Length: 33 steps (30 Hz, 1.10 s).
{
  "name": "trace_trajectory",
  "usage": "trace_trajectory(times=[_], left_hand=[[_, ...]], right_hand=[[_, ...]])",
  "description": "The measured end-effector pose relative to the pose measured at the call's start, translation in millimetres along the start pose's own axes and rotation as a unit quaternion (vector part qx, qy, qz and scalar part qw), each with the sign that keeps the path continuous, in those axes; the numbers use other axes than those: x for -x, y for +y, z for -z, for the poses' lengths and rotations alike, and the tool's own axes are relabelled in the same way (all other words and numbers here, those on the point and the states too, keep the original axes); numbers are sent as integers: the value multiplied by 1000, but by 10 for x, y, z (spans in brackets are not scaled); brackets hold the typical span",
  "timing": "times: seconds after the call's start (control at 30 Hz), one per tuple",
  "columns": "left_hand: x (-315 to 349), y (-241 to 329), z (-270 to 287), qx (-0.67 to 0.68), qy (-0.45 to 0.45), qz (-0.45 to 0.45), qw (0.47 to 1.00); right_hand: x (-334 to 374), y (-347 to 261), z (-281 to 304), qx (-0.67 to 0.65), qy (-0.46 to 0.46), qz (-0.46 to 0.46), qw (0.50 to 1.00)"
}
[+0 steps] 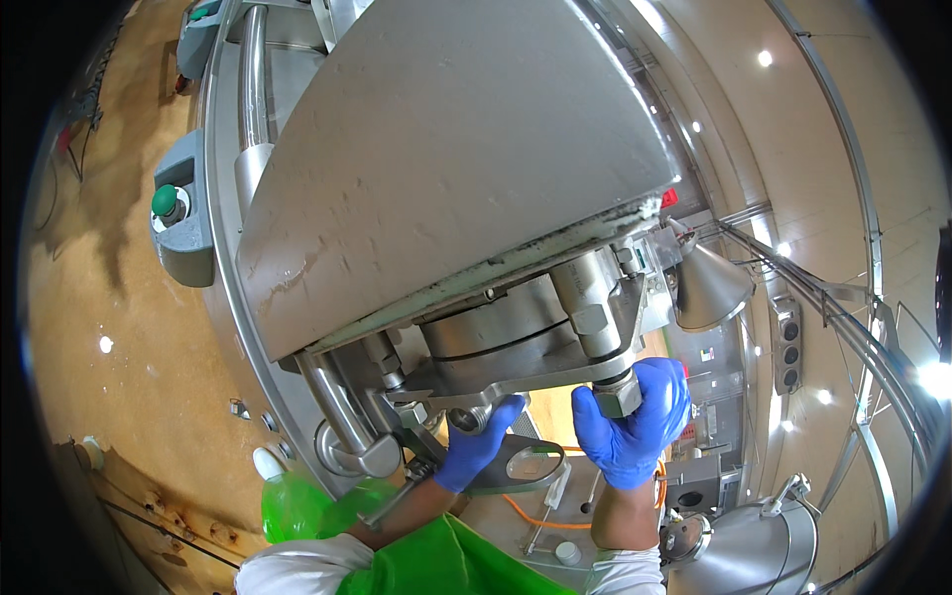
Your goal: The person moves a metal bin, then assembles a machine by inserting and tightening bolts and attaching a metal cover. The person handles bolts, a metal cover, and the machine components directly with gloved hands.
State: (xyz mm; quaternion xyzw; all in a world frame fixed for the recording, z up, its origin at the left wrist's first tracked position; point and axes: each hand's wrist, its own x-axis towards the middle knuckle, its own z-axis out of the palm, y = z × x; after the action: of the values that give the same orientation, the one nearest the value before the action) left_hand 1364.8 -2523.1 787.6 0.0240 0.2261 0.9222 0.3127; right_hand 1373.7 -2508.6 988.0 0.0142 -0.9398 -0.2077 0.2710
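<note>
Both my hands wear blue gloves and are raised to the underside of a large steel machine housing [466,149]. My right hand [643,421] is closed around a big steel hex nut [619,397], at the lower end of a thick bolt fitting by the flat bracket [535,375]. Lower and to the left, my left hand [478,451] is closed on a round, hollow metal nut [468,420] with ridges inside its opening. Part of its grip is hidden. Above the bracket sits a round steel cylinder [501,322]. Close to my left wrist is a flat metal arm with an oval hole [534,464].
A grey control box with a green button [165,200] stands at the left along the machine's rim. A polished steel bar [335,402] runs down to a joint near my left forearm. Behind my right arm are an orange hose [526,514] and a steel vessel [749,550].
</note>
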Motion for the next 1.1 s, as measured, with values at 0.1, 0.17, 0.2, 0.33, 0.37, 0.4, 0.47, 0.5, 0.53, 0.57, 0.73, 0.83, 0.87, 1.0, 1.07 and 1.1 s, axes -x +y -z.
trace_trajectory(times=[0.1, 0.17, 0.2, 0.33, 0.37, 0.4, 0.47, 0.5, 0.53, 0.57, 0.73, 0.83, 0.87, 1.0, 1.07, 1.1], left_hand=[[11, 4, -13, -44, -11, -26, 999], [-44, -89, 16, -83, -8, -45, 995], [-70, -173, 40, -132, -15, -75, 988], [-71, -630, 211, -74, 12, -52, 996], [-63, -624, 164, -59, 17, -41, 997], [-72, -603, 112, -42, 23, -31, 998], [-61, -416, 80, -38, 12, -44, 998], [-61, -270, 80, -50, 0, -72, 996], [-46, -189, 105, -59, -9, -99, 993], [-53, -269, 171, -40, -24, -109, 993], [-132, -334, 143, -47, 16, -87, 995], [-210, -523, 217, -35, 12, -70, 997], [-206, -628, 261, -28, 1, -57, 998], [-112, -869, 762, 12, 15, -46, 999], [-78, -852, 913, 2, 32, -36, 999], [-131, -842, 930, -12, 39, -34, 999]], right_hand=[[146, -25, -118, -113, 6, -54, 992], [201, -119, -241, -212, 2, -175, 962], [191, -168, -255, -271, -26, -252, 929], [-21, -268, -239, -770, -117, -326, 536], [-36, -248, -210, -728, -102, -301, 608], [-40, -228, -185, -680, -87, -274, 675], [-14, -209, -147, -569, -55, -222, 790], [-8, -189, -162, -512, -41, -192, 836], [-52, -131, -143, -386, -32, -133, 912], [-91, -97, -83, -221, -8, -81, 972], [-178, -28, -41, -125, 32, -4, 992], [-91, -94, -141, -366, -70, -174, 911], [-67, -40, -109, -425, -124, -203, 874], [-212, 349, 127, -563, -339, -134, 742], [-74, 770, 35, -614, -350, -109, 699], [61, 1035, -87, -636, -317, -105, 696]])
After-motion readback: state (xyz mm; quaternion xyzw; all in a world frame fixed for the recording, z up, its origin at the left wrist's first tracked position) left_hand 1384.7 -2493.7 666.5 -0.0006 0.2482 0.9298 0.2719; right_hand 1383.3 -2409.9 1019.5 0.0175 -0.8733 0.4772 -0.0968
